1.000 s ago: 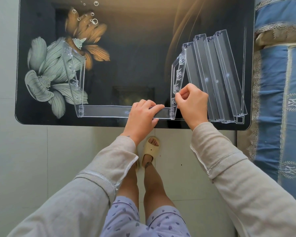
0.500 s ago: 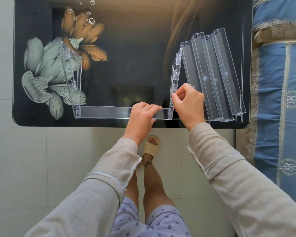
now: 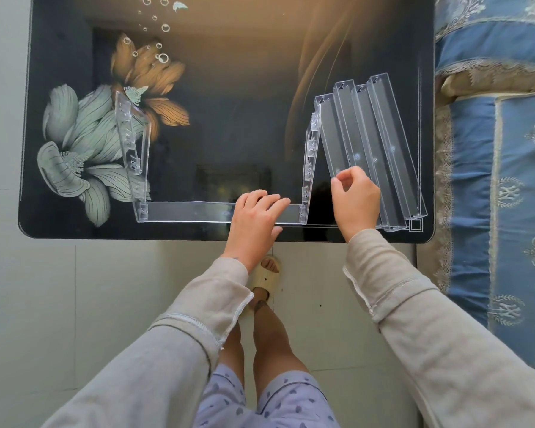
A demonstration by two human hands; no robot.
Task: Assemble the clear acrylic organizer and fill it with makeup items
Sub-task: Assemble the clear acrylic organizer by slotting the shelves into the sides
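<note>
A partly built clear acrylic organizer stands near the front edge of the black glass table (image 3: 229,97). It has a front rail (image 3: 192,212), a left side panel (image 3: 132,143) and a right side panel (image 3: 310,159). My left hand (image 3: 255,215) rests on the right end of the rail with its fingers laid flat over it. Several long clear trays (image 3: 382,134) lie side by side to the right. My right hand (image 3: 356,199) hovers over the near end of the leftmost tray, thumb and forefinger slightly apart, holding nothing that I can see.
The table top carries printed flowers (image 3: 74,149) at the left. A bed with a blue patterned cover (image 3: 504,156) runs along the table's right side. Pale floor tiles and my slippered foot (image 3: 267,273) lie below the table's front edge.
My right hand let go of the right side panel and moved right onto the loose trays. The panel stays upright. My left hand has stayed on the front rail.
</note>
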